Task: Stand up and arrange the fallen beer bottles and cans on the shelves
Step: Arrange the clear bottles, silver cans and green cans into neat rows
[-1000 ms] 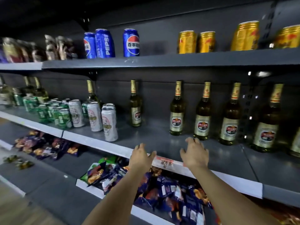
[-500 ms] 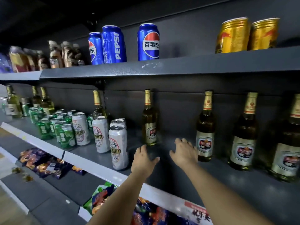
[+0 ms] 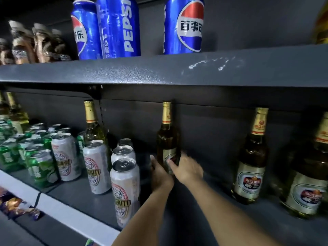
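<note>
A brown beer bottle [image 3: 167,139] with a gold foil neck stands upright at the back of the middle shelf [image 3: 85,197]. My left hand [image 3: 160,174] wraps its lower left side and my right hand [image 3: 186,167] grips its label from the right. Two more upright beer bottles [image 3: 252,157] stand to the right. Left of my hands stand several silver beer cans [image 3: 124,185], all upright, and behind them a green glass bottle [image 3: 93,128]. Farther left is a cluster of green cans [image 3: 41,167].
Blue Pepsi cans [image 3: 183,25] and small brown bottles [image 3: 40,45] stand on the upper shelf [image 3: 159,68], which hangs low over the bottle tops. Snack packets [image 3: 16,205] lie on the shelf below at the left. A white price rail [image 3: 58,210] edges the middle shelf.
The camera has moved closer and left. Both hands have reached from the shelf's front edge to the back and taken hold of the brown bottle.
</note>
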`<state>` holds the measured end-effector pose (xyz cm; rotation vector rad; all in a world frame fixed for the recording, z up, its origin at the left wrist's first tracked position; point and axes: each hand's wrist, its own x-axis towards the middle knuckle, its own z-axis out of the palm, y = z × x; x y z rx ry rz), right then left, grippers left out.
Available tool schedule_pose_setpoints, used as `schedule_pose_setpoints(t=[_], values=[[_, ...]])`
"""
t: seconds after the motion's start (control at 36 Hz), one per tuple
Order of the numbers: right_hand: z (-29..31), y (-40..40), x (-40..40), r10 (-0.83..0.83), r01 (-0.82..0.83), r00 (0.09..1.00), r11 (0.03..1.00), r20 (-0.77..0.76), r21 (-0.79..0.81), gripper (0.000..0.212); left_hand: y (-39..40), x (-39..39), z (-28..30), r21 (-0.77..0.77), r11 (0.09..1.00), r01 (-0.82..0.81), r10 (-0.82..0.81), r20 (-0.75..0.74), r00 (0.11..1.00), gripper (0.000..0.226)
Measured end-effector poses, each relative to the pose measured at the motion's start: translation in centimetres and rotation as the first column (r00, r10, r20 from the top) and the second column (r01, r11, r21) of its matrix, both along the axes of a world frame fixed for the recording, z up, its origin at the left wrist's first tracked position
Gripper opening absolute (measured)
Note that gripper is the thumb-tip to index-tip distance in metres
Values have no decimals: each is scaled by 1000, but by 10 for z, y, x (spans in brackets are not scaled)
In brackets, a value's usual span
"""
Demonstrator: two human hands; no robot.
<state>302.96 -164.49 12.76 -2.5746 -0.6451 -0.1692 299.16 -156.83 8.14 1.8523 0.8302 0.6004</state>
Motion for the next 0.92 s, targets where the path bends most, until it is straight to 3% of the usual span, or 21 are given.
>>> schedule_pose_setpoints(t=[0.06, 0.14, 0.25, 0.39, 0.44, 0.5, 0.53, 0.64, 0.78, 0.92], values=[[0, 8, 5, -2, 4, 999, 999, -46, 51, 59, 3, 11, 1, -164, 984, -64, 94, 186, 978, 58], [-1, 21, 11, 17, 0, 992, 991, -126, 131, 59, 9, 29, 1, -387, 922, -27, 169, 338, 926, 54], [-5, 32, 13, 47, -9, 981, 980, -186, 201, 62, 15, 41, -6, -420, 908, -6, 191, 400, 896, 43], [-6, 28, 13, 44, -5, 982, 978, -183, 208, 62, 13, 31, 1, -318, 945, -78, 184, 319, 930, 29], [-4, 23, 10, 53, -17, 985, 977, -164, 213, 61, 7, 22, 5, -301, 952, -55, 152, 310, 938, 42], [-2, 17, 5, 65, -31, 987, 975, -146, 221, 61, 1, 12, 5, -259, 966, -17, 101, 317, 943, 70], [-1, 13, 2, 70, -37, 988, 973, -140, 228, 62, -2, 6, 6, -236, 972, 3, 74, 314, 947, 70], [1, -8, -13, 80, -42, 988, 962, -132, 268, 65, -16, -19, 10, -7, 1000, 22, -20, 132, 991, 21], [3, -48, -45, 74, -42, 993, 950, -93, 310, 72, -49, -54, 14, 136, 987, 83, -91, 54, 994, 40], [11, -105, -83, 27, 4, 996, 945, -91, 327, 70, -105, -84, 16, 172, 983, 66, -86, 110, 990, 33]])
